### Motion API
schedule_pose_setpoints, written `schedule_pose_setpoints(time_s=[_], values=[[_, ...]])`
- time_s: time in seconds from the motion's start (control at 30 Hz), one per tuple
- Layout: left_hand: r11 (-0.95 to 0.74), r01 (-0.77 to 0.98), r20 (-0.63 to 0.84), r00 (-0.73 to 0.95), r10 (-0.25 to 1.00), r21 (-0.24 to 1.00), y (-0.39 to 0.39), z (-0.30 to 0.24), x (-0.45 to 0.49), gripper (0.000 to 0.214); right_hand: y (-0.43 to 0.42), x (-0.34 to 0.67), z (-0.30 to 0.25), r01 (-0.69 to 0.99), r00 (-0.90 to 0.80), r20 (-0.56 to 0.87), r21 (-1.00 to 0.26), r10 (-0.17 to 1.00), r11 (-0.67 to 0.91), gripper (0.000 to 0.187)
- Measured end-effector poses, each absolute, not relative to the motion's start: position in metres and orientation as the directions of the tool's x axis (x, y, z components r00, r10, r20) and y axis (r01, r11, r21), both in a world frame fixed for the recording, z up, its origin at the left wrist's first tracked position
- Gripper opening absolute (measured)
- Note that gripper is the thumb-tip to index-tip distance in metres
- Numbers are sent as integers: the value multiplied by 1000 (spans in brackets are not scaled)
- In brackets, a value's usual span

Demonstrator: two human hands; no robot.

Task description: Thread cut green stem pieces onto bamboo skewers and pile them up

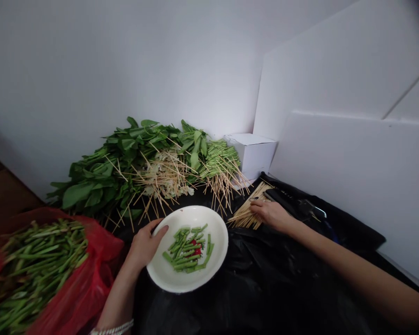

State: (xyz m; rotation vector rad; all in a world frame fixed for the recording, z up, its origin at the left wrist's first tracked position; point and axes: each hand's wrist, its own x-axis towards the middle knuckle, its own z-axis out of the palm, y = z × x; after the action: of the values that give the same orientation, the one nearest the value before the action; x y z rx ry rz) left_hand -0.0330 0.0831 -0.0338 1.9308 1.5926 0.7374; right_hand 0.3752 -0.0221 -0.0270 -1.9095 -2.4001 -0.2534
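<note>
A white plate (167,274) with cut green stalk pieces (188,249) and a bit of red lies on a black plastic sheet (265,288). My left hand (145,244) grips the plate's left rim, thumb over the edge. My right hand (270,214) rests on a bundle of bare bamboo skewers (242,214) to the right of the plate, fingers curled onto the sticks.
Behind the plate lie skewered leafy greens (101,174), skewered white pieces (164,179) and skewered green stalks (221,160). A red bag (91,279) of green stalks (31,265) sits at the left. A white box (253,153) and white foam boards (352,153) stand at the right.
</note>
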Motion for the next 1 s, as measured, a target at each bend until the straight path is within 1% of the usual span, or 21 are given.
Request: schedule_pose_setpoints(time_s=[0.13,0.17,0.23,0.3,0.33,0.37,0.43,0.5,0.57,0.6,0.63,0.7,0.77,0.8,0.83,0.9,0.97,1.0], values=[[-197,654,125,155,980,730,85,-38,-34,59,-23,364,-20,974,-224,214,65,951,215,26],[-194,640,124,153,980,744,85,-38,-35,59,-22,361,-18,973,-231,243,42,942,227,27],[-182,625,117,145,983,759,85,-39,-35,60,-20,352,-10,954,-262,346,-52,901,297,29],[-183,633,128,132,983,752,84,-38,-34,60,-21,341,3,892,-283,502,-176,817,417,27],[-188,642,138,127,982,744,84,-37,-34,59,-23,335,12,853,-282,574,-217,769,475,25],[-192,647,149,122,981,737,84,-37,-34,58,-27,329,23,819,-270,636,-244,723,520,23],[-196,639,157,118,981,744,84,-37,-34,57,-34,317,45,780,-213,719,-282,661,558,20],[-192,612,145,126,981,767,84,-38,-35,58,-41,307,64,737,-117,753,-371,647,565,19],[-181,594,128,130,983,784,86,-39,-36,58,-41,301,70,693,-27,757,-457,653,558,19],[-177,592,126,128,984,786,86,-40,-37,57,-39,300,67,675,-16,737,-490,675,552,18],[-178,590,129,125,984,788,86,-40,-37,57,-35,300,61,661,-19,712,-518,702,543,18],[-190,587,147,120,982,787,84,-38,-36,55,-28,299,45,672,-100,603,-546,792,501,20],[-201,589,157,126,980,783,80,-35,-34,53,-23,296,30,709,-218,487,-517,846,480,24],[-208,595,157,137,978,776,78,-34,-32,52,-23,293,27,728,-257,463,-485,848,485,25],[-223,599,168,147,975,769,76,-33,-31,52,-23,288,26,744,-278,465,-449,840,495,26],[-231,599,184,141,973,767,74,-31,-30,53,-25,277,32,759,-283,524,-390,803,522,28],[-232,588,187,138,973,774,74,-32,-30,54,-24,262,41,749,-298,562,-364,772,554,29],[-233,578,192,133,972,782,74,-33,-30,54,-22,254,44,734,-341,545,-356,766,579,28]])
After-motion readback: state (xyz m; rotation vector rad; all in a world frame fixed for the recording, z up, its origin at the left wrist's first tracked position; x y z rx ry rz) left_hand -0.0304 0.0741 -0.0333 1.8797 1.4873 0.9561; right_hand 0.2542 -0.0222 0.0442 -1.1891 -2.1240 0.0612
